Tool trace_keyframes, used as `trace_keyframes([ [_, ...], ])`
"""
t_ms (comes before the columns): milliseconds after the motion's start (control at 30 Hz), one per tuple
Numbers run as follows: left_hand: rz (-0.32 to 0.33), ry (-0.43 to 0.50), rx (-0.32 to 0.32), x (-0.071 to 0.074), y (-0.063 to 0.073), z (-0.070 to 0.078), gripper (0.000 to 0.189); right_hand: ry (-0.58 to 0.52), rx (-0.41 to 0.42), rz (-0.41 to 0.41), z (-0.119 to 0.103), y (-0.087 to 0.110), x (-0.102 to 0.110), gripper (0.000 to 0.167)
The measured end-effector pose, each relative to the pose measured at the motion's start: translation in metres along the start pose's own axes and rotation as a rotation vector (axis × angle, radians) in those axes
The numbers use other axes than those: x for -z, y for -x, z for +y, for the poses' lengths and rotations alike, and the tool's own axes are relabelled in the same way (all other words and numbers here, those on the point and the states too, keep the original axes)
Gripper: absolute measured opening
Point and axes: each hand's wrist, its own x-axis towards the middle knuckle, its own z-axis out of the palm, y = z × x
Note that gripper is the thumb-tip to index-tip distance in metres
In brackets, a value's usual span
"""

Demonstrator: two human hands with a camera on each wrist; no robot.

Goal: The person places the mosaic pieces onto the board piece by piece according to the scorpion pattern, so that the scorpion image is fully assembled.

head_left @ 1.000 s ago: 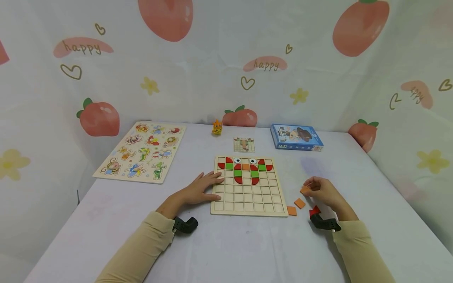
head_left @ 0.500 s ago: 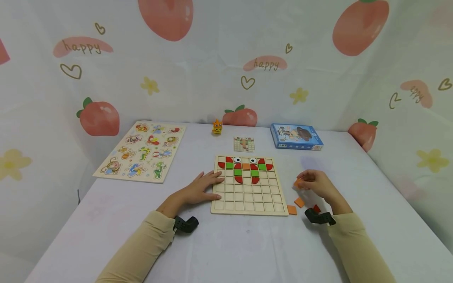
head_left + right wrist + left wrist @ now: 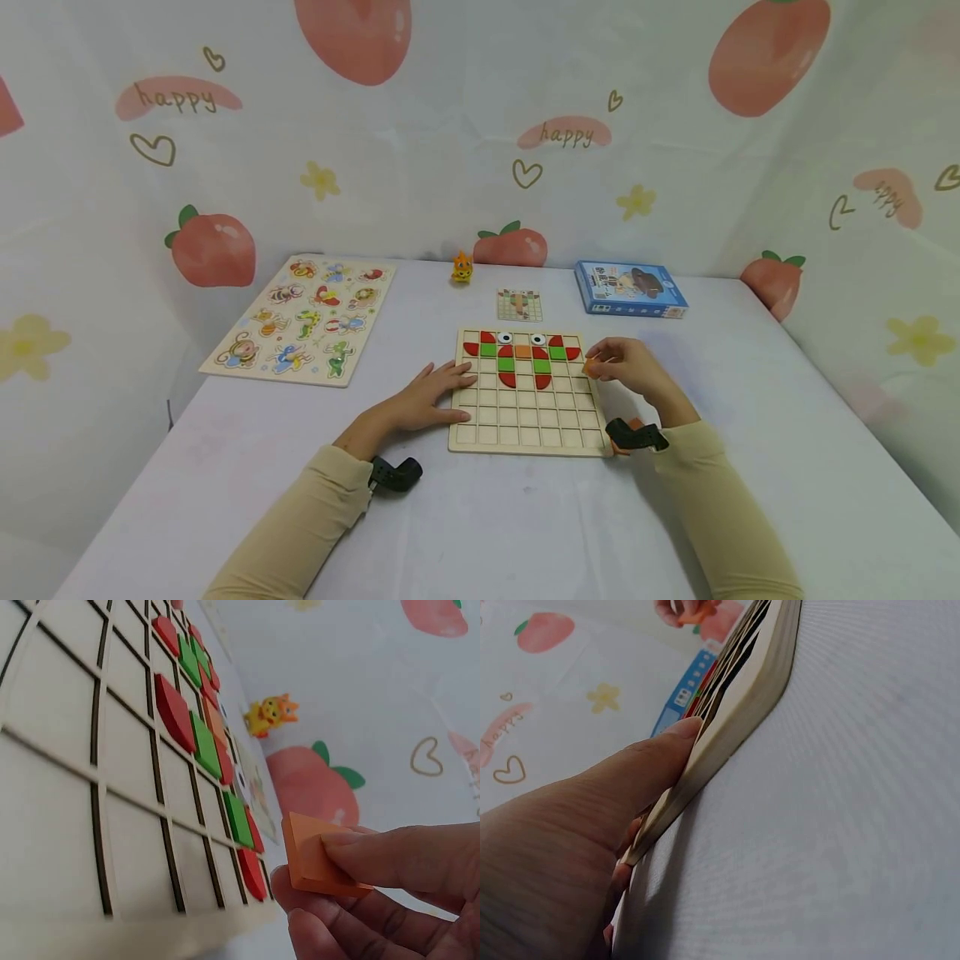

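Observation:
A wooden grid board lies mid-table, with red, green, orange and eye tiles set in its upper rows. My left hand rests on the board's left edge, fingers spread; the left wrist view shows the thumb on top of the rim. Between thumb and fingers, my right hand pinches an orange square tile, held up at the board's right edge. Below that hand, another orange tile shows partly behind the wrist camera, by the board's lower right corner.
Behind the board lies a small pattern card. A blue box lies at the back right, and a small orange-yellow toy figure stands at the back. To the left is a puzzle board with cartoon animals.
My right hand has carried the orange tile leftward and away from me, from the table on the right to the board's right edge. My left hand has stayed put.

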Motion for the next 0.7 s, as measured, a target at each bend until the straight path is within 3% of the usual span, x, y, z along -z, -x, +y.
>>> trace_keyframes([
  [700,0.0,0.002,-0.008,0.0,-0.001,-0.001,0.064,-0.162,-0.05,-0.059,-0.024,-0.045,-0.044,0.028],
])
